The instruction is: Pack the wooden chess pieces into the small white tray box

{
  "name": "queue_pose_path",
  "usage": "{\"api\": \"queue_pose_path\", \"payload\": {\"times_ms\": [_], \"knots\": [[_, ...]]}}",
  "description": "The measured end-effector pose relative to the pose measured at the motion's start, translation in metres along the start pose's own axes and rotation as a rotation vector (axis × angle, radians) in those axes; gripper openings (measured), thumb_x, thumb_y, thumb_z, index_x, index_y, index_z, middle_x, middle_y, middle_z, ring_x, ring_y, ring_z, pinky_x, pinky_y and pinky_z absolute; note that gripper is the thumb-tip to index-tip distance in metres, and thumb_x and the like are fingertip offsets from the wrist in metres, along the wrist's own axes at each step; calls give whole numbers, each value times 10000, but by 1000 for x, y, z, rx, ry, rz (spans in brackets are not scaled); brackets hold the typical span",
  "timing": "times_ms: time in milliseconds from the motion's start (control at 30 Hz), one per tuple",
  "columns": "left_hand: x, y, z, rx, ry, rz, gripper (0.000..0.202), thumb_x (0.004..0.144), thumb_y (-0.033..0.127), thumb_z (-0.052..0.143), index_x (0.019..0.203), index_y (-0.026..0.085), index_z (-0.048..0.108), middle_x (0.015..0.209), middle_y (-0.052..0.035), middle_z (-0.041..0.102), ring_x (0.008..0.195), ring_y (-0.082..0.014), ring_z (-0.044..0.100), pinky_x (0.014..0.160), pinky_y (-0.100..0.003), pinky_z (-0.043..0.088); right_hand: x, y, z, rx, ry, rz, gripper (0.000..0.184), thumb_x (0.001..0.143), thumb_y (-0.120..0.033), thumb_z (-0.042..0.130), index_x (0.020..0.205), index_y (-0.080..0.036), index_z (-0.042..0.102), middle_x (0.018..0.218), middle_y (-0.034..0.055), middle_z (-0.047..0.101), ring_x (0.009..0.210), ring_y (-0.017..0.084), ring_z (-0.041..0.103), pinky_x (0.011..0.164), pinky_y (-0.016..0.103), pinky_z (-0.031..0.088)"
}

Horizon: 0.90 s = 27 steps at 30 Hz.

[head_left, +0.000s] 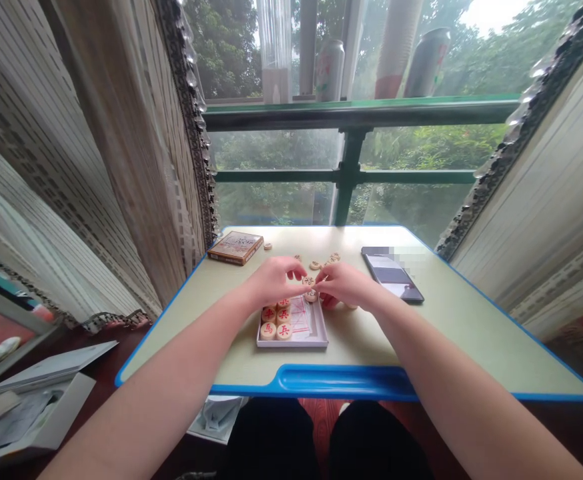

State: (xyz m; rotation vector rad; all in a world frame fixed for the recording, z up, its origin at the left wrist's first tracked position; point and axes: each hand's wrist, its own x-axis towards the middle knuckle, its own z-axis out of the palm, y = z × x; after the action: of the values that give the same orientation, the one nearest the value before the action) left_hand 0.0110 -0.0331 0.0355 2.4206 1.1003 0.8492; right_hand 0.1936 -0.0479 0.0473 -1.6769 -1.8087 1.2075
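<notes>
A shallow white box (pixel 318 337) lies on the small table in front of me. Round wooden Chinese chess pieces (pixel 268 331) with red characters fill its left side, face up. My left hand (pixel 277 279) reaches over the box's far left part, fingers curled, thumb pointing right. My right hand (pixel 340 285) meets it from the other side, fingertips pinched together. Between the fingertips of both hands are dark-lettered pieces (pixel 310 295) at the box's far edge. The thumb and fingers partly cover them, so which hand bears which is hard to see.
Several loose pieces (pixel 315 265) lie beyond my hands. A flat brown box (pixel 235 247) sits at the far left, a phone (pixel 392 275) at the right. The table has a blue rim and front groove (pixel 341 381). Cans (pixel 329 70) stand by the window behind a green railing (pixel 361 119).
</notes>
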Motion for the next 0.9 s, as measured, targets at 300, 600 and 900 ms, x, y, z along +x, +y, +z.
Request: {"api": "queue_pose_path", "payload": {"times_ms": [300, 600, 900], "knots": [[-1, -2, 5, 66, -136, -26, 287, 694, 451, 679, 803, 185, 694, 751, -30, 660, 677, -155, 583, 615, -258, 437, 1, -1, -1, -46, -31, -25, 101, 748, -107, 515, 710, -164, 589, 646, 55, 689, 531, 163, 651, 502, 234, 505], [0, 1, 0, 61, -172, -7, 297, 694, 407, 675, 864, 164, 697, 738, -22, 627, 681, -142, 555, 615, -241, 423, 1, 1, -2, -82, -39, 8, 73, 721, -135, 520, 759, -160, 577, 647, 40, 646, 540, 158, 642, 485, 234, 521], [-2, 3, 0, 81, -233, 15, 167, 690, 261, 645, 809, 157, 699, 713, -8, 613, 658, -121, 538, 613, -226, 416, -15, -9, -7, -324, -47, -122, 191, 716, -286, 632, 882, -193, 616, 761, 35, 682, 540, 128, 620, 402, 184, 424]]}}
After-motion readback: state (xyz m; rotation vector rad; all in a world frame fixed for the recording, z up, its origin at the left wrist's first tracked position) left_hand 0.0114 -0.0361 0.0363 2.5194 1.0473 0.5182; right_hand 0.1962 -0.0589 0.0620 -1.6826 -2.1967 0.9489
